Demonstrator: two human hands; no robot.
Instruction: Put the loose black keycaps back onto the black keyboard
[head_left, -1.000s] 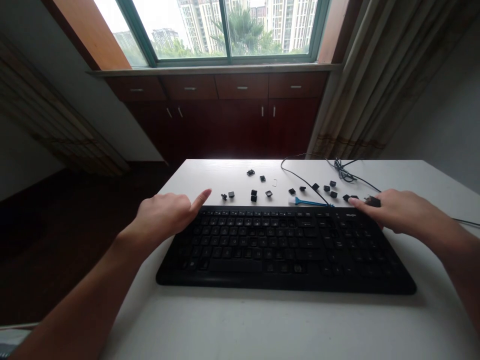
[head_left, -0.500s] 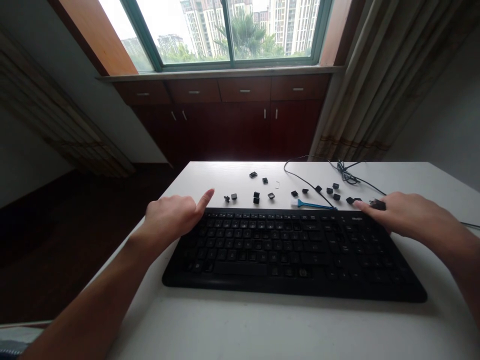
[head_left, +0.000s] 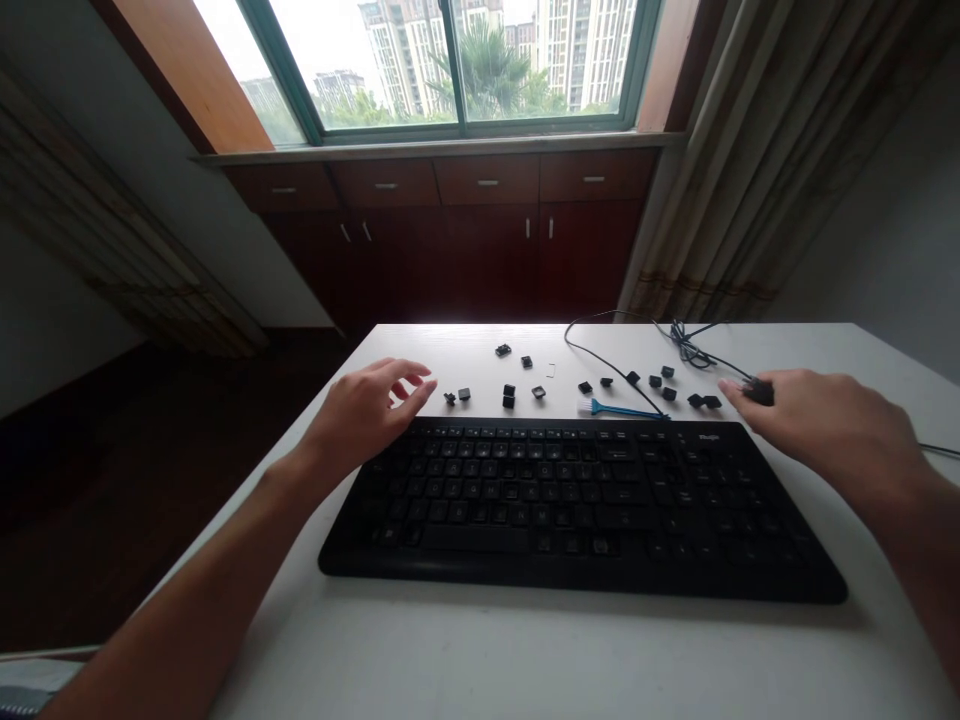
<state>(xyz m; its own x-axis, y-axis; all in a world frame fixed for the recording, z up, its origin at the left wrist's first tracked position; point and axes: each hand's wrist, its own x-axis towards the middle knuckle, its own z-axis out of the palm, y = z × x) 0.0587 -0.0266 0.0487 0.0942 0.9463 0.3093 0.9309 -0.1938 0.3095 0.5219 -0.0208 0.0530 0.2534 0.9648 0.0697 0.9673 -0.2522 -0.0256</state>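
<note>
A black keyboard lies across the white table. Behind it several loose black keycaps are scattered, with a small blue brush among them. My left hand hovers over the keyboard's far left corner, fingers spread and holding nothing, its fingertips near a keycap. My right hand floats above the keyboard's far right corner, with a small black object pinched at its fingertips; I cannot make out what it is.
A black cable coils at the back right of the table and runs off to the right. Beyond the table stand dark wooden cabinets under a window, with a curtain on the right.
My left hand has gone from a pointing index finger to spread fingers and moved a little forward. My right hand has lifted off the keyboard's corner and shifted back and right.
</note>
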